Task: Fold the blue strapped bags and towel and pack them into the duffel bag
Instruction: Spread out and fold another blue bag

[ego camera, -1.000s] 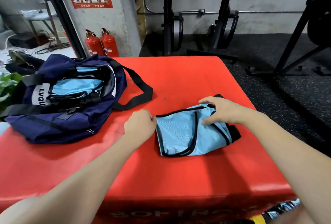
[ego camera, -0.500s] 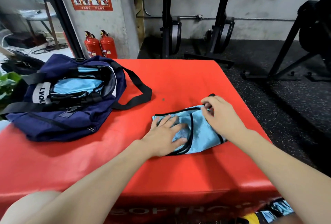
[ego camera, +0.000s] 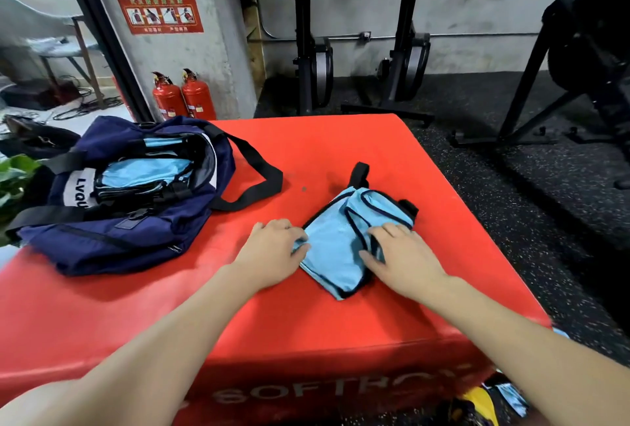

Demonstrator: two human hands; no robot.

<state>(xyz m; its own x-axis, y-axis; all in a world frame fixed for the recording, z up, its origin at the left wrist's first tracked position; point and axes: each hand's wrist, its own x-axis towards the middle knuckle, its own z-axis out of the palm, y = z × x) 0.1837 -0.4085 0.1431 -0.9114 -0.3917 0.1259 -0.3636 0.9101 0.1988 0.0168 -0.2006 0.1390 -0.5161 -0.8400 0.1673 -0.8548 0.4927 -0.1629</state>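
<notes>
A folded light blue bag with black trim and straps (ego camera: 335,252) lies diagonally on the red padded box (ego camera: 341,142), right of centre. My left hand (ego camera: 272,252) grips its left corner, with the thumb on top of the fabric. My right hand (ego camera: 400,255) lies on the bag's right side, and a trimmed fold sits between its thumb and fingers. The navy duffel bag (ego camera: 102,245) stands open at the left of the box. Folded light blue items (ego camera: 143,170) lie inside it.
The duffel's black strap (ego camera: 259,183) loops onto the box toward the blue bag. Two red fire extinguishers (ego camera: 184,95) stand by the wall behind. Black gym machines (ego camera: 313,61) line the back. Colourful items (ego camera: 484,405) lie on the floor at the lower right.
The blue bag has been folded smaller and turned to lie diagonally. My left hand slid off the top to the left corner. My right hand shifted down onto the right side.
</notes>
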